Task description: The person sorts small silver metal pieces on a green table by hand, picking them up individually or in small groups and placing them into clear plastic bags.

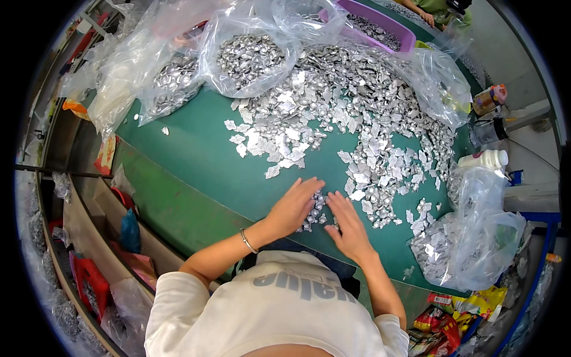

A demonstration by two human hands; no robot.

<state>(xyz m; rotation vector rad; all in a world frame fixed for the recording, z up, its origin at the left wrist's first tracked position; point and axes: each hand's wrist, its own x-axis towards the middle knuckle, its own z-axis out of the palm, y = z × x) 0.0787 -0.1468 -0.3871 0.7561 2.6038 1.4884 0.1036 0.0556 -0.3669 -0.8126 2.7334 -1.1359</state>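
Note:
A small heap of silver metal pieces (315, 213) lies near the front edge of the green table (202, 140). My left hand (299, 202) curves along its left and far side, fingers stretched out and touching the pieces. On the right side of the heap is my right hand (348, 226), its fingers extended and its thumb beside a few pieces. Neither hand grips anything that I can see; the palms are hidden. Beyond my hands a large spread of flat, leaf-shaped silver pieces (372, 160) covers much of the table.
Clear plastic bags of silver pieces stand at the back, one open bag (250, 62) among them. A purple bin (404, 40) holds more. Another filled bag (437, 253) and a white bottle (485, 159) are at the right. A co-worker's hand (427, 18) shows far off.

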